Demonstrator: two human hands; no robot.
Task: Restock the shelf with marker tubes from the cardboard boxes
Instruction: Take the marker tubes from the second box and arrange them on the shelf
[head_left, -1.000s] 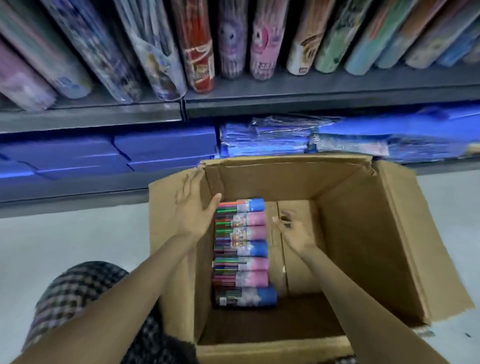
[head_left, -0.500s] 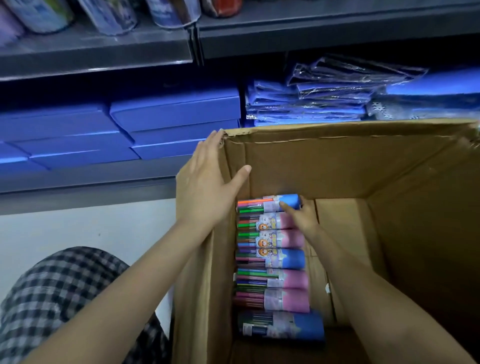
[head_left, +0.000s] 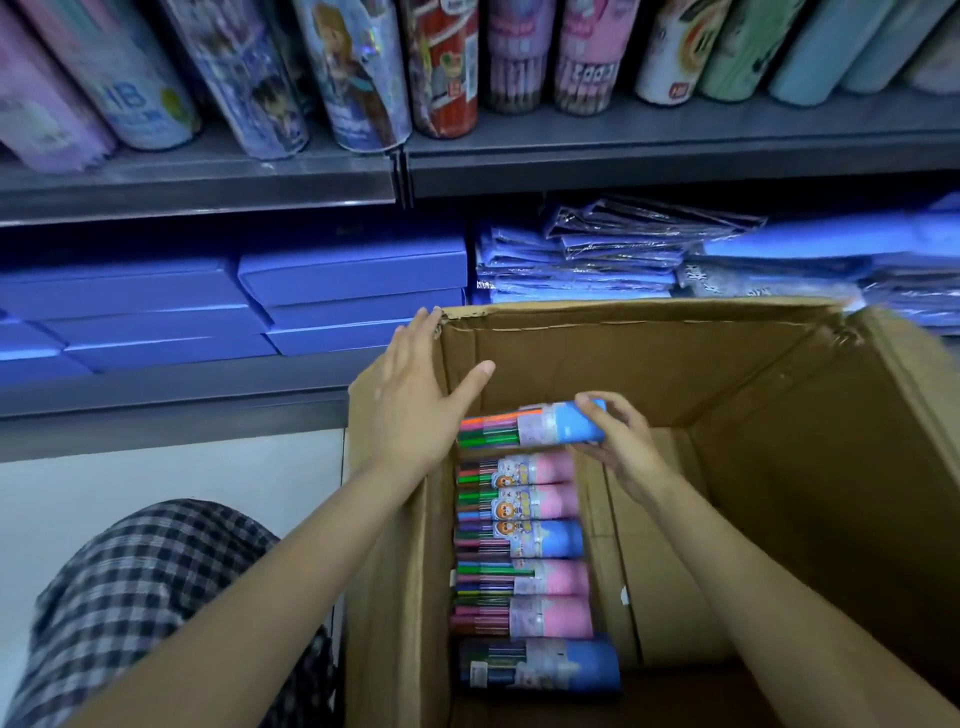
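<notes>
Right hand pinching the blue-capped clear plastic marker tube by its cap end, lifted just above the row of pink and blue tubes inside the open brown cardboard box. Left hand flat, fingers straight, steadying the box wall. One-ended hold: could tip, slide free, drop back onto the row. Tube's far end partly hidden behind the left hand; labels too blurred to read.

marker tubes rowed in cardboard box, shelf behind
</notes>
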